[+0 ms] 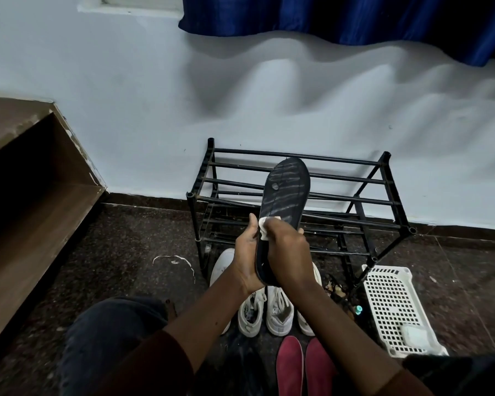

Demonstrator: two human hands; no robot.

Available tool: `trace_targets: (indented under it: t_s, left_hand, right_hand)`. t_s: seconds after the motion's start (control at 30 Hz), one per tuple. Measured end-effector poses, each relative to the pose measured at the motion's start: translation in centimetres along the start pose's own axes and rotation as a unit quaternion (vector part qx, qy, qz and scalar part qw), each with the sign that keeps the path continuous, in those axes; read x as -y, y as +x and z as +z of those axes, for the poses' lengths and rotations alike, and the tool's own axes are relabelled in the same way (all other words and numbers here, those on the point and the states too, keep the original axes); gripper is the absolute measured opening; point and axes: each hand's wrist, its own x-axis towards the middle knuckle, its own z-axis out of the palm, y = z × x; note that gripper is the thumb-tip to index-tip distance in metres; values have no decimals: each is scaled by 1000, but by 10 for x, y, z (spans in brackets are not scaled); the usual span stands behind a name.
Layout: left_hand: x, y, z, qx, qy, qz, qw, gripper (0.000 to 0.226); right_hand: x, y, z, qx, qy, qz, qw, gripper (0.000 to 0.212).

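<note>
Both forearms reach forward; left hand grips the heel of a black slipper, sole up, toe pointing away toward the shoe rack; right hand clutches a white wipe against the sole

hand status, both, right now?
Left hand: grips the heel end of the black slipper.
Right hand: holds a white wipe against the slipper's sole.
</note>
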Motion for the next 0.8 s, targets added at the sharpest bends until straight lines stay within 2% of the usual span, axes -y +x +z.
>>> trace_targets:
  t_s: [0.07,0.17,0.3,0.37,0.43,0.53,0.6,0.8]
  left_hand:
    - [-2,-1,1,-5,-2,15,1000,74]
    - [-9,-1,-1,-31,8,42,999,74]
    - [-10,-2,2,-31,33,51,998,66]
    - [-8,-3,3,-34,40,45,998,67]
    - [-7,-2,4,-33,30,34,998,70]
    - [-7,-2,5,-29,27,11,999,73]
    - [-6,-2,5,-31,29,2,999,77]
    - [-6,-1,4,-58,43,21,997,77]
  right_hand:
    - [5,-15,-1,7,46,-15,999,15]
    - [8,-45,-3,60,100,-29,993,23]
    - [-2,-59,-1,46,53,-86,994,34]
    - [-5,-50,-2,64,11,-101,993,36]
    - [-7,-36,-4,74,-39,-90,992,35]
    - [-13,-14,-4,38,-96,-66,992,26]
    - [-11,-5,-4,24,-111,-53,992,21]
    - [-2,-23,7,-5,-153,-39,987,23]
